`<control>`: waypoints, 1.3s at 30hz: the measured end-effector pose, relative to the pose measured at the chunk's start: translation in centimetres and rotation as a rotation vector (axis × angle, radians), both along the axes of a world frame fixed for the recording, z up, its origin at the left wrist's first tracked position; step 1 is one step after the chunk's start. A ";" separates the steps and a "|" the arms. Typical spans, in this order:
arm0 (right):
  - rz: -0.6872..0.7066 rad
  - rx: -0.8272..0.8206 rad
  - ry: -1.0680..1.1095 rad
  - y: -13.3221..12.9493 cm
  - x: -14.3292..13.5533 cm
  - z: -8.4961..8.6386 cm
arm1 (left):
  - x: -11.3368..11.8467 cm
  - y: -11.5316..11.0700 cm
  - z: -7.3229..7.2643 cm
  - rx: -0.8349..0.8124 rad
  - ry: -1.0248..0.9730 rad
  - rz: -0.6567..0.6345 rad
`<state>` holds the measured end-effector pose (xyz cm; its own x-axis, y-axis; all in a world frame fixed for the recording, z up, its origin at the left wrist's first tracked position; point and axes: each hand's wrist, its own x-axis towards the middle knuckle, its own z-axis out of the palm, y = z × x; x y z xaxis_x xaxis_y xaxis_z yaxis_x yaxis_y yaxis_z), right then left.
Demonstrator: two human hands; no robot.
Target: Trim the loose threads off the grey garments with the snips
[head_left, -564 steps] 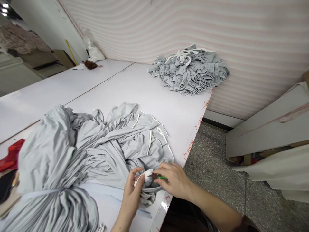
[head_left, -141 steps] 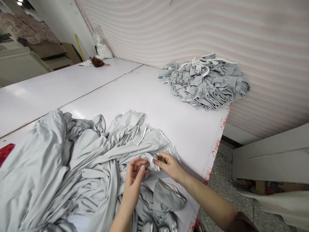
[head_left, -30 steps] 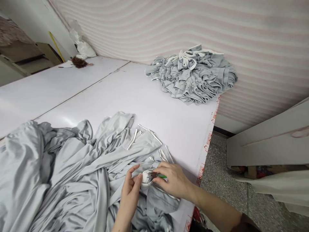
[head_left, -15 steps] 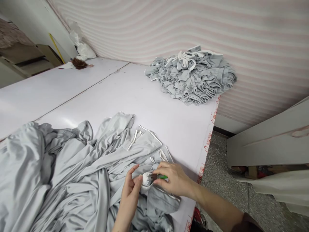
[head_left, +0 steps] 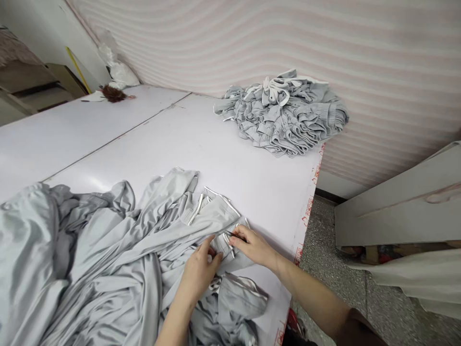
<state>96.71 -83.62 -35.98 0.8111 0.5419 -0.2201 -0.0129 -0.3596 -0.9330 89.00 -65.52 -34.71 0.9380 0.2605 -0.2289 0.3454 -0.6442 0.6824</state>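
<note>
In my right hand (head_left: 252, 246) is a pair of thread snips (head_left: 234, 235), closed in my fingers. Their thin dark blades point left over the white-edged trim of a grey garment (head_left: 224, 246); the handle is mostly hidden by the hand. Just to the left, my left hand (head_left: 199, 271) hovers at the same cloth, thumb and index finger apart and the other fingers curled. Whether those curled fingers touch the cloth is hard to see. A large heap of soft grey garments (head_left: 118, 259) spreads under and left of both hands. One folded grey piece with piping (head_left: 241, 295) lies below them.
A pile of gathered grey garments (head_left: 288, 115) lies at the table's (head_left: 252, 182) far right corner, against the striped wall covering (head_left: 288, 38). A brown tuft (head_left: 113, 92) and a white plastic bag (head_left: 122, 74) are at the back left. The floor (head_left: 327, 269) shows beyond the right edge.
My right hand has moved up and away from me with the snips, from the folded piece to the trim beyond it. My left hand has turned palm down and followed slightly.
</note>
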 end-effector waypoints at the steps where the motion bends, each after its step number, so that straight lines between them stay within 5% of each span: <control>1: 0.011 -0.007 -0.024 0.1 0.0 0.0 | 0.1 -0.1 -0.4 0.041 0.022 -0.023; 7: 0.268 -0.273 -0.405 1.7 0.7 -0.2 | -3.1 -1.2 -2.0 0.214 -0.107 0.016; 10: 0.372 -0.315 -0.441 2.5 1.4 -0.5 | -5.0 -1.8 -2.1 0.171 -0.015 -0.043; 17: 0.380 -0.148 -0.365 2.5 2.2 -1.2 | -5.8 -1.9 -2.1 0.030 0.036 0.009; 27: 0.246 0.164 -0.059 2.4 -0.9 1.4 | -4.2 -2.4 -0.7 -0.375 -0.296 0.412; 30: 0.131 0.126 -0.138 2.0 -1.7 1.5 | -4.7 -2.3 -1.9 -0.130 -0.444 0.411; 34: 0.120 -0.099 -0.455 1.3 -2.0 1.3 | -6.1 -2.0 -3.1 0.395 -0.764 0.087; 39: 0.266 -0.220 -0.478 -0.1 -2.6 1.8 | -6.2 -2.2 -2.3 0.593 -0.904 -0.015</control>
<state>94.09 -83.69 -34.17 0.6903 0.7235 0.0066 0.5082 -0.4783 -0.7162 82.81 -67.76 -37.00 0.7004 0.0887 0.7082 -0.1404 -0.9557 0.2586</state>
